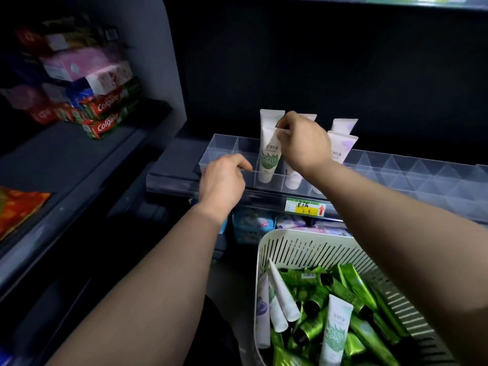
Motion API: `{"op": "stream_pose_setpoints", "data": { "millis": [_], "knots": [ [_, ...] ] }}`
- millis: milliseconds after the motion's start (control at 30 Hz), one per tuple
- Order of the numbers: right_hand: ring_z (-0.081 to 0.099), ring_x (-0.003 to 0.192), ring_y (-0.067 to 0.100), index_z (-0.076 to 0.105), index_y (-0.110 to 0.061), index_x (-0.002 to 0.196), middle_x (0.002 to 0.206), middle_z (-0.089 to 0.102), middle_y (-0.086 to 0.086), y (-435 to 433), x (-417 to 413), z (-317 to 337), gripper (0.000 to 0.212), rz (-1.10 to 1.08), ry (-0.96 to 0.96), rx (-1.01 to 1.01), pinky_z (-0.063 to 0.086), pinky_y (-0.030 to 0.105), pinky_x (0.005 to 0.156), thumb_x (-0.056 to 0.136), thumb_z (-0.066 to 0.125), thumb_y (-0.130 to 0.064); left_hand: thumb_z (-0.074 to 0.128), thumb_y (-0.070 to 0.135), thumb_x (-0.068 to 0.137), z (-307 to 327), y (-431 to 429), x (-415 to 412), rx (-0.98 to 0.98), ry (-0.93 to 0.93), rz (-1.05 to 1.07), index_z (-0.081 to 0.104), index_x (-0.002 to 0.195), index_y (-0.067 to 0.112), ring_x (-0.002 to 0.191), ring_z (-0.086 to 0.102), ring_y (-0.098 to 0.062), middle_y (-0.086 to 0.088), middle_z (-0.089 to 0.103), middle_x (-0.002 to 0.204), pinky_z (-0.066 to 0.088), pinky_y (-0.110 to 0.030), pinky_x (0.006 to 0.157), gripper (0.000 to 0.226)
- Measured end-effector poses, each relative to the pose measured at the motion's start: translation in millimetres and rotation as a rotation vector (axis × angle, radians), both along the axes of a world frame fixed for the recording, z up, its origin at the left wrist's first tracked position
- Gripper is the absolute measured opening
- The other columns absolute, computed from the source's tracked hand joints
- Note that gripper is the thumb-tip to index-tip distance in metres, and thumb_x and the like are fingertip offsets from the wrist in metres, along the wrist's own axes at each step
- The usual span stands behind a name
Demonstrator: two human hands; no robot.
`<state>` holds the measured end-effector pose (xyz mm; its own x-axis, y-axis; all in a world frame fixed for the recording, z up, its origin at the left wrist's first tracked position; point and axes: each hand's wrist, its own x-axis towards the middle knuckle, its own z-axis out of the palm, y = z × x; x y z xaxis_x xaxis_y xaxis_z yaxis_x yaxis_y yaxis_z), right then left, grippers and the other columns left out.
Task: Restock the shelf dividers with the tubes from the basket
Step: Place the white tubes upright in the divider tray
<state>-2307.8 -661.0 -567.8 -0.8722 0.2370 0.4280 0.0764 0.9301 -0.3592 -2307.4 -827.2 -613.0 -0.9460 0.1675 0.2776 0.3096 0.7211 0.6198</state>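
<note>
Risk: my right grip (303, 143) pinches the top crimp of the green-leaf tube (268, 161), upright in the clear shelf divider (227, 149); a skewed release could tip it onto the lilac tubes (343, 146) at right. My left grip (224, 179) is loosely curled, empty, at the divider's near edge; the basket (290, 237) sits near right.

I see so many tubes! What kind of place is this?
Probably a shop: tubes stand in clear dividers with a price tag just below, and Colgate boxes are stacked at left.
</note>
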Motion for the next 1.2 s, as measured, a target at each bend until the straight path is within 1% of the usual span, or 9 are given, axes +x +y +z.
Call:
{"op": "stream_pose_setpoints", "data": {
  "millis": [100,267,533,700,833,900,1000,1100,1200],
  "knots": [
    [0.059,0.097,0.031,0.058,-0.02,0.114,0.107,0.065,0.006,3,1,3,0.026,0.014,0.009,0.044,0.042,0.035,0.072,0.09,0.048,-0.016,0.046,0.001,0.091,0,3,1,-0.019,0.003,-0.014,0.069,0.097,0.028,0.079,0.06,-0.025,0.001,0.069,0.097,0.05,-0.038,0.075,0.036],
    [0.051,0.111,0.027,0.059,-0.018,0.118,0.117,0.058,0.005,6,8,8,0.029,0.074,0.075,0.124,0.042,0.038,0.082,0.09,0.053,-0.016,0.045,0.001,0.091,4,10,7,-0.046,0.037,-0.051,0.07,0.098,0.027,0.089,0.061,-0.022,0.003,0.067,0.11,0.053,-0.04,0.074,0.037],
    [0.054,0.103,0.031,0.063,-0.019,0.11,0.108,0.063,0.005,16,60,-16,0.025,0.165,0.089,0.282,0.04,0.04,0.077,0.087,0.056,-0.015,0.048,0.0,0.09,-1,24,23,-0.184,0.084,-0.169,0.071,0.099,0.027,0.101,0.061,-0.022,0.003,0.068,0.111,0.05,-0.037,0.084,0.036],
    [0.057,0.1,0.031,0.063,-0.02,0.107,0.102,0.064,0.004,39,110,-55,0.024,0.152,-0.042,0.33,0.041,0.04,0.079,0.084,0.059,-0.015,0.05,0.008,0.092,-8,40,35,-0.313,0.082,-0.278,0.068,0.106,0.028,0.107,0.059,-0.023,0.001,0.067,0.114,0.05,-0.038,0.086,0.03],
    [0.056,0.103,0.029,0.063,-0.022,0.109,0.105,0.063,0.003,58,133,-81,0.022,0.136,-0.184,0.328,0.039,0.038,0.082,0.087,0.057,-0.019,0.052,0.014,0.094,0,45,33,-0.198,0.08,-0.166,0.065,0.111,0.024,0.103,0.062,-0.025,-0.002,0.069,0.112,0.052,-0.04,0.089,0.024],
    [0.055,0.105,0.027,0.063,-0.025,0.107,0.105,0.062,0.002,66,139,-88,0.021,0.118,-0.242,0.302,0.038,0.036,0.082,0.088,0.055,-0.019,0.053,0.014,0.093,2,48,31,-0.15,0.046,-0.14,0.067,0.108,0.023,0.1,0.064,-0.022,0.0,0.07,0.108,0.052,-0.039,0.089,0.022],
    [0.053,0.112,0.025,0.06,-0.028,0.112,0.112,0.059,0.0,73,150,-102,0.023,0.125,-0.359,0.262,0.037,0.036,0.088,0.091,0.051,-0.023,0.058,0.014,0.091,-6,56,34,-0.179,-0.05,-0.254,0.069,0.097,0.026,0.091,0.064,-0.017,0.006,0.069,0.095,0.053,-0.036,0.087,0.017],
    [0.052,0.115,0.024,0.059,-0.028,0.115,0.116,0.059,0.0,77,165,-119,0.025,0.155,-0.473,0.235,0.038,0.035,0.091,0.091,0.052,-0.025,0.061,0.015,0.09,-23,72,45,-0.343,-0.142,-0.491,0.07,0.097,0.025,0.087,0.064,-0.013,0.007,0.068,0.092,0.053,-0.033,0.085,0.016],
    [0.054,0.112,0.023,0.057,-0.027,0.115,0.117,0.06,0.001,81,181,-139,0.027,0.193,-0.653,0.241,0.041,0.035,0.091,0.089,0.053,-0.021,0.058,0.017,0.09,-47,86,60,-0.696,-0.14,-0.696,0.067,0.105,0.029,0.098,0.061,-0.015,0.007,0.066,0.104,0.047,-0.027,0.08,0.022]
  ]
}}
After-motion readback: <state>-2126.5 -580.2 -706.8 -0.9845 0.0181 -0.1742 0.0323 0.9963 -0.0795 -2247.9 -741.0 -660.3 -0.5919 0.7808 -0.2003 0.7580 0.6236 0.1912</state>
